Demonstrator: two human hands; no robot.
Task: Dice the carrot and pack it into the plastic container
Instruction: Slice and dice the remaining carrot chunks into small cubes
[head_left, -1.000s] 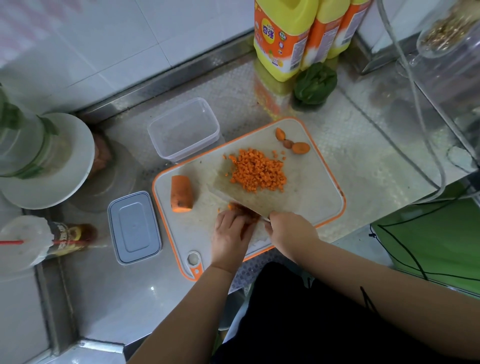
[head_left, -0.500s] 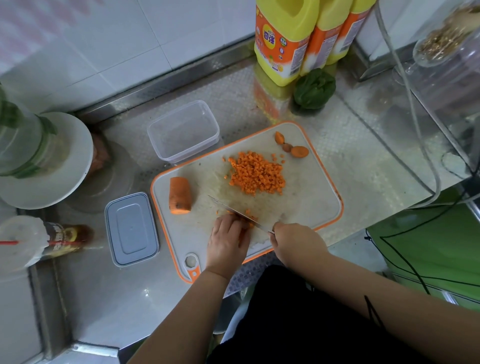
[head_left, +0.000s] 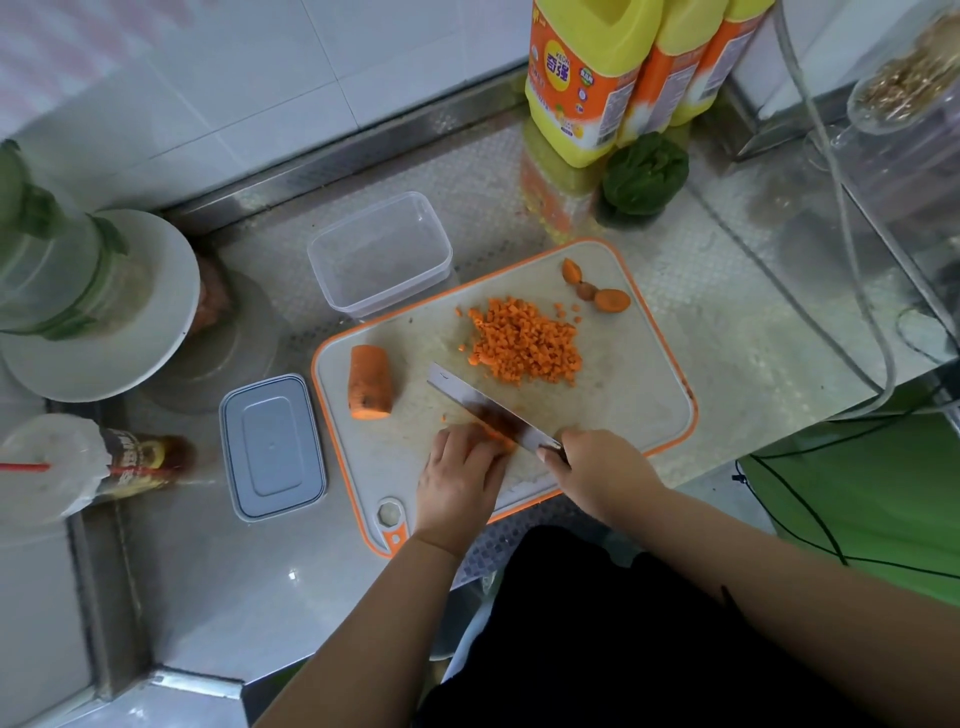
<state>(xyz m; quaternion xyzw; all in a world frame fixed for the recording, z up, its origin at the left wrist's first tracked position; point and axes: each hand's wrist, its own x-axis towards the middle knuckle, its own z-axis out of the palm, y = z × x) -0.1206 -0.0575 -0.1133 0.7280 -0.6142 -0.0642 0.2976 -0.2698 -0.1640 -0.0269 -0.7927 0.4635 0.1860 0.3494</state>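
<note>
An orange-rimmed cutting board (head_left: 639, 395) lies on the steel counter. A pile of diced carrot (head_left: 524, 343) sits on its far middle, and a thick carrot chunk (head_left: 370, 382) lies at its left. My left hand (head_left: 460, 478) holds down carrot strips (head_left: 493, 434) with curled fingers; most of them are hidden under it. My right hand (head_left: 597, 470) grips the handle of a knife (head_left: 483, 405) whose blade rests against those strips. An empty clear plastic container (head_left: 382, 254) stands just beyond the board, and its grey lid (head_left: 272, 447) lies left of the board.
Carrot end scraps (head_left: 597, 291) lie at the board's far right corner. Yellow oil bottles (head_left: 592, 78) and a green vegetable (head_left: 644, 174) stand behind. A white plate with a glass jar (head_left: 98, 306) and a bottle (head_left: 83, 467) sit at left. Cables (head_left: 841, 260) run at right.
The knife blade went from lying flat near the diced pile to standing edge-down against the strips under my left hand. Both hands stayed at the board's near edge.
</note>
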